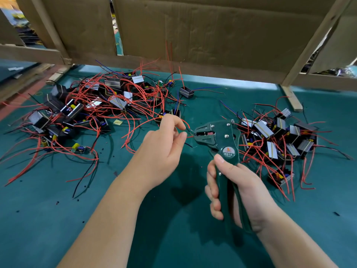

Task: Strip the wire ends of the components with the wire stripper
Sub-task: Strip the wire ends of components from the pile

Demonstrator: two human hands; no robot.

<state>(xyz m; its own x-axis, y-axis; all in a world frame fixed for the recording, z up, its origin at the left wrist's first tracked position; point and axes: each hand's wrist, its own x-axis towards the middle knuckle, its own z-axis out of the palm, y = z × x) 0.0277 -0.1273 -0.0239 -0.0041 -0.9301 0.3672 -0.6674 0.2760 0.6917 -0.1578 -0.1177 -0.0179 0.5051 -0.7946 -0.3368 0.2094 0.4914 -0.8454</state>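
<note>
My right hand point(234, 192) grips the handles of a dark green wire stripper point(219, 139), its jaws pointing left. My left hand point(164, 146) pinches a red wire point(135, 127) between thumb and fingers and holds its end at the stripper's jaws. That wire trails back left toward a component point(174, 113) just behind my fingers. A large pile of black components with red and black wires point(92, 105) lies to the left. A smaller pile of the same components point(280, 140) lies to the right of the stripper.
The work surface is a teal mat point(173, 219) dotted with small bits of cut insulation. A wooden frame with cardboard panels point(193, 35) stands along the back. One wooden leg point(291, 97) comes down at the right rear.
</note>
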